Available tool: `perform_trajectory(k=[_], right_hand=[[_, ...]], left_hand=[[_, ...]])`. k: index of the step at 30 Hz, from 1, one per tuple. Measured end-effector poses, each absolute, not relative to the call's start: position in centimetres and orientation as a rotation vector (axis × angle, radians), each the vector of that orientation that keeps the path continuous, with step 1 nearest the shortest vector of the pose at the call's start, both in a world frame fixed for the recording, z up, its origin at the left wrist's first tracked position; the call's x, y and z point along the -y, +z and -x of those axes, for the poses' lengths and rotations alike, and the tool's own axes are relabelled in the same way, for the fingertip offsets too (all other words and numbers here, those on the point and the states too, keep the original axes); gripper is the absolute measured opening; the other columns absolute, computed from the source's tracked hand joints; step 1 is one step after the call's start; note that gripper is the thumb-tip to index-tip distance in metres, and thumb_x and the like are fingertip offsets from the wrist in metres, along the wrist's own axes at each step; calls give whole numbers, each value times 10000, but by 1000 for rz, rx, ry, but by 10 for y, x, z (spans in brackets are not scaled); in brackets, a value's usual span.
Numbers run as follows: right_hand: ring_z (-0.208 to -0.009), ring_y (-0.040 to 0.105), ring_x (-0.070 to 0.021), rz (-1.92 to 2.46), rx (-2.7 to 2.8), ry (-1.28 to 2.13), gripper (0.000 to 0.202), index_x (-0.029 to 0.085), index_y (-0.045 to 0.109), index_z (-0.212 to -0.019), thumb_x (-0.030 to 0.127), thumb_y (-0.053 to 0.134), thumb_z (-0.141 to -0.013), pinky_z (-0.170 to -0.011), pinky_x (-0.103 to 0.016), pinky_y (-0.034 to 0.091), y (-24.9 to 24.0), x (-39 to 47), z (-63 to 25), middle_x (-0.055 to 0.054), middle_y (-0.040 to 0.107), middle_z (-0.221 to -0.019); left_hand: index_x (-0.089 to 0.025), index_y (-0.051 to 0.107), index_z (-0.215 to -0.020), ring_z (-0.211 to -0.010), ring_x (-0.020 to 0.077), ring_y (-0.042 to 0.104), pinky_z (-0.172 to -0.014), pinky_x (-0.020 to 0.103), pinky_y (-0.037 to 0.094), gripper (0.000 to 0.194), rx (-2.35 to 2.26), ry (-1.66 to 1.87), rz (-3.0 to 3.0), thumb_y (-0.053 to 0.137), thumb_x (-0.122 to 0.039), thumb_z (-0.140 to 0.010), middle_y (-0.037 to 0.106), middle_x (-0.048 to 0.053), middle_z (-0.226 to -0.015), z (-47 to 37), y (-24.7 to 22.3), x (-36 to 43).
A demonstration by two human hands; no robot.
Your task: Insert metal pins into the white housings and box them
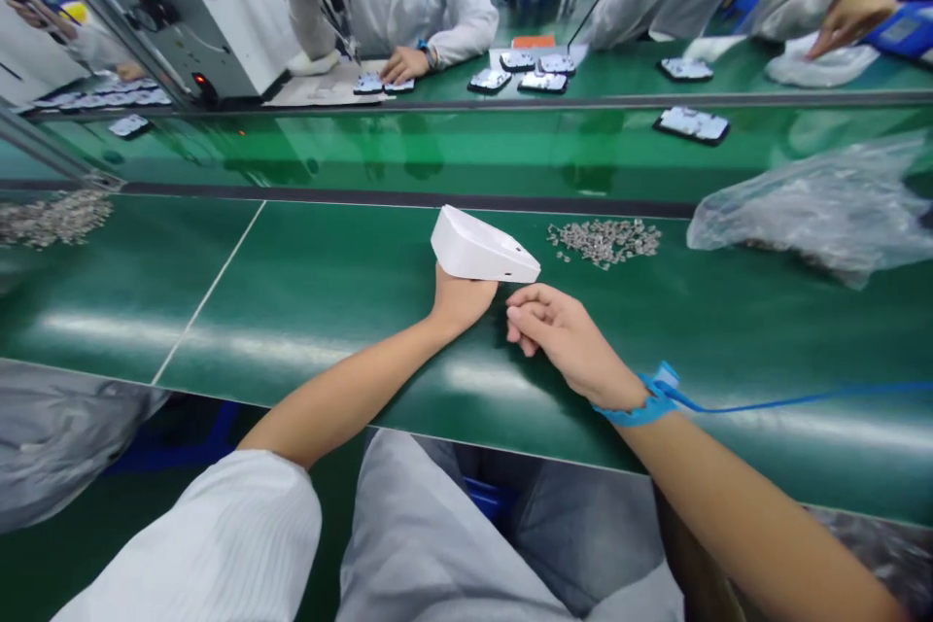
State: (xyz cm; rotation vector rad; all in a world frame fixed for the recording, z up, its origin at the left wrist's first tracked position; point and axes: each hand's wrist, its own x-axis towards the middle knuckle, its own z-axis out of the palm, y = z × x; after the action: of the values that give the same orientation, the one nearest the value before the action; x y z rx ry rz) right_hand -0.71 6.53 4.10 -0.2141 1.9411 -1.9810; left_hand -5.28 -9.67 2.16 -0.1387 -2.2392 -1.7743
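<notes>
My left hand [465, 299] is closed around the underside of a white plastic housing [477, 251], holding it tilted above the green work table [350, 282]. The housing is hollow, with small dark holes along its near edge. Just below its right end is my right hand [546, 326], its fingertips pinched together; anything between them is hidden or too small to make out. A blue wrist strap [641, 405] circles my right wrist. Beyond the right hand lies a loose pile of small shiny metal parts [606, 241].
A clear plastic bag [816, 214] lies at the right. Another heap of metal parts [54, 217] is at far left. Past a dark rail, a green conveyor carries a black-and-white part [692, 124]. Across it, co-workers handle similar parts beside a white machine [219, 10].
</notes>
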Motion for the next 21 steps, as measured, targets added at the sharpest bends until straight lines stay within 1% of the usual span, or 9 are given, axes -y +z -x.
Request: perform_trajectory(k=[2,6,7,10,12,14,17,19,21], right_hand=[[-478,482,-89,98,-1874,-2083,407,184,571,-962,485,795,-805,-477,-219,355,42,-69,14,28,638,-638],[-496,491,-84,-16,-1794,-2184,439,185,585,-954,431,855,-710,-475,-207,366,41,-72,24,30,632,-658],[-494,491,-83,-68,-1815,-2221,416,184,593,-935,399,854,-691,-468,-204,366,41,-73,26,31,625,-653],[-474,477,-73,-337,-1880,-2415,328,189,586,-840,328,820,-656,-441,-188,353,39,-80,35,48,582,-613],[-468,464,-66,-493,-1837,-2539,306,196,562,-806,301,804,-651,-437,-177,356,38,-88,43,58,561,-608],[-475,460,-61,-554,-1769,-2600,302,196,552,-804,266,801,-649,-445,-169,370,39,-97,49,58,560,-620],[-487,454,-55,-555,-1740,-2621,289,188,559,-802,229,807,-660,-450,-157,376,40,-107,56,53,556,-626],[-496,454,-52,-517,-1745,-2616,296,184,576,-817,238,831,-677,-456,-154,385,39,-109,58,51,555,-632],[-504,466,-54,-480,-1773,-2597,327,183,605,-866,289,867,-701,-466,-162,404,36,-109,58,43,574,-652]], left_hand=[[-163,728,-799,-826,179,740,-849,312,616,132,2203,-1752,221,602,-137,-828,782,48,-856,55,19,96],[-160,744,-1026,-970,201,750,-913,340,614,224,2073,-1497,493,572,-193,-886,790,86,-1045,58,8,96],[-154,739,-1043,-963,206,751,-899,341,615,237,2049,-1436,550,567,-197,-885,789,94,-1042,58,5,97],[-155,738,-891,-841,223,746,-789,331,606,147,2043,-1355,634,625,-223,-827,778,84,-871,58,2,101],[-166,732,-796,-795,240,732,-739,338,579,134,2064,-1238,691,690,-293,-807,754,79,-784,57,5,104],[-173,734,-762,-756,238,715,-693,331,534,229,2071,-977,759,712,-386,-843,738,79,-748,55,9,105],[-176,727,-742,-660,195,669,-600,300,429,348,2023,-597,806,652,-459,-928,708,66,-695,52,16,106],[-173,713,-712,-608,173,629,-571,294,367,388,2005,-526,800,627,-469,-947,678,59,-649,50,18,105],[-166,703,-686,-575,166,596,-562,296,330,416,2008,-523,782,620,-481,-944,653,64,-617,47,19,103]])
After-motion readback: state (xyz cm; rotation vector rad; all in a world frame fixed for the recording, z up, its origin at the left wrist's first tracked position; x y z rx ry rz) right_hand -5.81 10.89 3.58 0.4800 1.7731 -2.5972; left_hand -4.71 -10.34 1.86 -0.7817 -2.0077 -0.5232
